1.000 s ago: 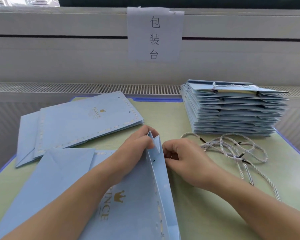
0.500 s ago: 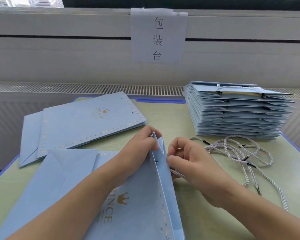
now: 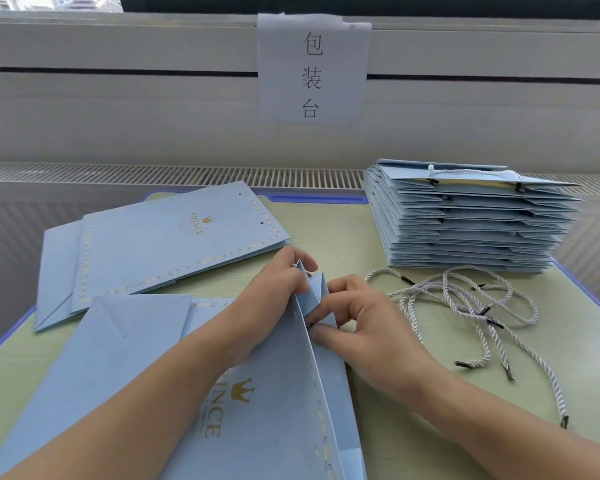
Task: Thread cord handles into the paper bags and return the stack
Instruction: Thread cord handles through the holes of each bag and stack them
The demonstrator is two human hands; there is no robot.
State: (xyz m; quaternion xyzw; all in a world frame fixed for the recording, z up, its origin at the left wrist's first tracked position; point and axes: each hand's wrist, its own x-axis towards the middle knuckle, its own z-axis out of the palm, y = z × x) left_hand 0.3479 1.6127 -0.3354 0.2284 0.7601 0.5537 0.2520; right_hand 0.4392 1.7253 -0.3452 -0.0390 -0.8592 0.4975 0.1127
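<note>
The open paper bag (image 3: 257, 393) lies nearest the person. The left hand (image 3: 274, 292) pinches its raised mouth edge, apparently to steady the punched hole; the right hand (image 3: 354, 323), fingers curled, pinches a cord tip there. Right of the bag lie loose cords (image 3: 471, 299); beyond them, the finished stack (image 3: 465, 223).

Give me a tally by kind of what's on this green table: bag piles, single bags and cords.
Tall stack of light blue paper bags with cord handles: 1
Flat pile of light blue bags without handles: 1
Open light blue bag being threaded: 1
Tangle of loose white twisted cords: 1
Total: 4
</note>
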